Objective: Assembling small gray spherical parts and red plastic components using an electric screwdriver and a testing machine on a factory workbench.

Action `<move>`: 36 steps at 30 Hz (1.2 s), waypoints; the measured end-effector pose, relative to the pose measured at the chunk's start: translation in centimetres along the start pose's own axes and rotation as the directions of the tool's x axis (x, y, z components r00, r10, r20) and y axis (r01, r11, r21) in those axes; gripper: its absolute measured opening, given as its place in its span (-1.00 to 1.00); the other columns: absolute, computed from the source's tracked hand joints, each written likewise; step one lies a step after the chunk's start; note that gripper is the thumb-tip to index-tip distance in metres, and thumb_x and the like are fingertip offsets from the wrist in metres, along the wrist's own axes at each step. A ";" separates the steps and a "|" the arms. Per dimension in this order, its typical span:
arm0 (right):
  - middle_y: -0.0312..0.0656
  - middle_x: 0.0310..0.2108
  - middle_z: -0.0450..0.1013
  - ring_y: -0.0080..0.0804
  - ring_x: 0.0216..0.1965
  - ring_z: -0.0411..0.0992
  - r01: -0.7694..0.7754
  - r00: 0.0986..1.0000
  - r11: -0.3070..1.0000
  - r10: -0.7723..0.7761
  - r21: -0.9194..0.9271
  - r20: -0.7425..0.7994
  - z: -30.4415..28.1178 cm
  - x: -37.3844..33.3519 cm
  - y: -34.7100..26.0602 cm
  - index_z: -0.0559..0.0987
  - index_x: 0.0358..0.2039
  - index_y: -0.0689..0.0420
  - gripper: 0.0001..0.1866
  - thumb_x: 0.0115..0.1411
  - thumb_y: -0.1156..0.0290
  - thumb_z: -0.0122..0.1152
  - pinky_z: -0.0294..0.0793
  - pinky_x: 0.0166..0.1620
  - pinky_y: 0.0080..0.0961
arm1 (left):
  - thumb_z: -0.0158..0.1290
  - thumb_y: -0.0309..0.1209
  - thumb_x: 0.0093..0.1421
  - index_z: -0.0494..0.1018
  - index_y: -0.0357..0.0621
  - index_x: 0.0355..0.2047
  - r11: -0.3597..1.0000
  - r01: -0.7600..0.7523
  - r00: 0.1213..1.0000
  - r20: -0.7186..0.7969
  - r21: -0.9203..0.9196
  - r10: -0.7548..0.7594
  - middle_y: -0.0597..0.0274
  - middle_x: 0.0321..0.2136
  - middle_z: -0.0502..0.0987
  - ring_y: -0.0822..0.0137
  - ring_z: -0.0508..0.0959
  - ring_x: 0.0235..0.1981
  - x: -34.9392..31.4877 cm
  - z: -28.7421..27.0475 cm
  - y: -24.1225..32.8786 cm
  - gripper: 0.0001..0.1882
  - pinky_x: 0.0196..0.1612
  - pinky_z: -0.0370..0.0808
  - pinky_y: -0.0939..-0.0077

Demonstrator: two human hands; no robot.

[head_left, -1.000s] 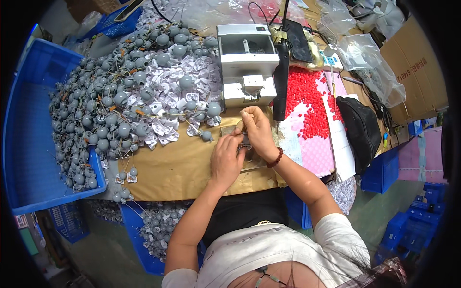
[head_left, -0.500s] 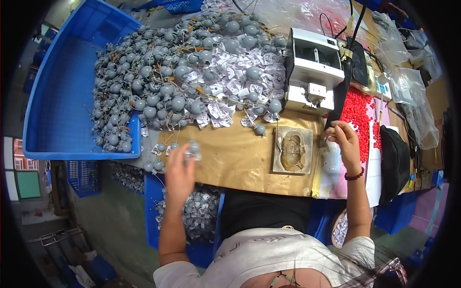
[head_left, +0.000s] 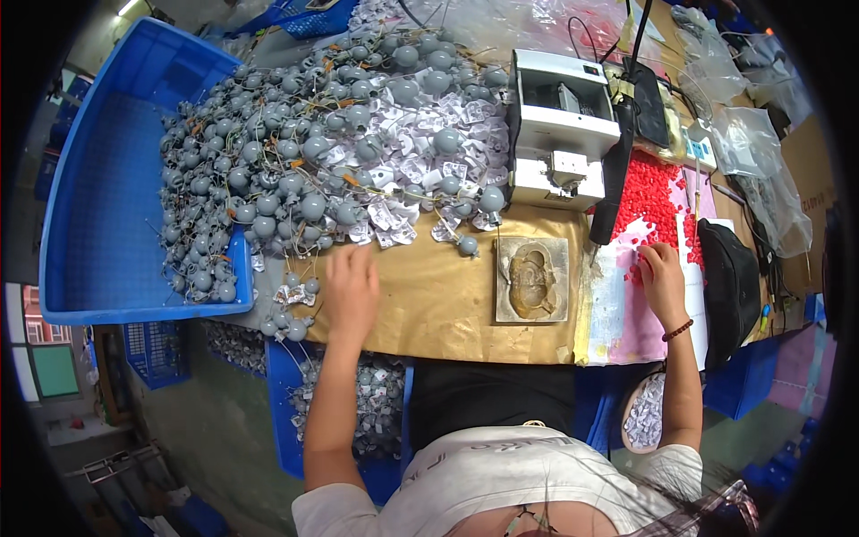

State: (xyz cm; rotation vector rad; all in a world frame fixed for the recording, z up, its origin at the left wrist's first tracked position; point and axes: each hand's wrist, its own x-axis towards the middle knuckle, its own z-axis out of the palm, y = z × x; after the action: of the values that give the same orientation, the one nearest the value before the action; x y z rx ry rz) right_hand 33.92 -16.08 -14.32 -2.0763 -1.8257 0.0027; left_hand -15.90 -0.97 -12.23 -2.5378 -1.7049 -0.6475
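My left hand (head_left: pixel 352 291) lies back up at the near edge of a heap of grey ball-shaped parts (head_left: pixel 313 206) with thin wires. Its fingers stretch toward white printed paper slips (head_left: pixel 392 220); I see nothing held in it, though its palm is hidden. On the right, my right hand (head_left: pixel 664 285), with a beaded bracelet at the wrist, has its fingertips pinched together at the edge of scattered small red pieces (head_left: pixel 646 199). A red piece shows at those fingertips. Between the hands sits a square metal block (head_left: pixel 558 304) with a rounded hollow.
A white bench machine (head_left: pixel 559 125) stands behind the block, and a black tool (head_left: pixel 612 192) hangs beside it. A large blue bin (head_left: pixel 98 188) lies at left. Below the table edge, another blue box (head_left: pixel 284 394) holds grey parts. A black pouch (head_left: pixel 729 291) rests at right.
My left hand has moved forward to the heap; the grey part blurred at its fingers earlier no longer shows there. My right hand has moved down and right, onto the red pieces. The view shifted slightly.
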 end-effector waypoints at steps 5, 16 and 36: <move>-0.10 -0.33 0.45 -0.13 -0.26 0.43 0.014 0.999 0.999 -0.015 -0.032 -0.051 0.8 0.6 0.4 0.62 -0.33 0.21 -0.89 0.10 0.57 0.21 0.43 -0.17 -0.28 | 0.24 -0.43 0.06 0.47 -0.15 -0.16 0.996 0.060 0.997 0.058 -0.066 -0.056 0.07 -0.24 0.43 0.01 0.42 -0.13 2.0 2.4 2.2 -0.68 -0.08 0.41 0.15; -0.07 -0.33 0.45 -0.12 -0.22 0.44 0.065 0.997 0.994 -0.067 -0.084 -0.024 1.1 1.1 1.3 0.56 -0.38 0.22 -0.92 0.06 0.57 0.19 0.47 -0.13 -0.27 | 0.19 -0.49 0.07 0.45 -0.22 -0.23 0.975 0.144 0.949 0.304 -0.171 -0.087 -0.07 -0.27 0.45 -0.09 0.46 -0.18 -0.6 1.2 1.1 -0.75 -0.13 0.41 0.08; -0.17 -0.43 0.43 -0.35 -0.44 0.44 -0.010 0.993 0.951 0.045 0.309 -0.107 -1.2 2.8 -0.9 0.55 -0.30 0.20 -0.80 0.03 0.67 0.23 0.44 -0.35 -0.45 | 0.22 -0.46 -0.01 0.49 -0.07 -0.29 0.847 -0.175 0.890 0.288 -0.502 0.354 0.15 -0.35 0.43 0.08 0.40 -0.18 2.8 4.0 17.9 -0.76 -0.13 0.38 0.20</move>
State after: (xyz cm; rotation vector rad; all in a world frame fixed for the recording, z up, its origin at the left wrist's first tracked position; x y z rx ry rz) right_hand 33.76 -13.65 -12.29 -1.8442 -1.6127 0.1648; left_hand 2.25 -4.75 -11.11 -3.3509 -1.3369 -0.6501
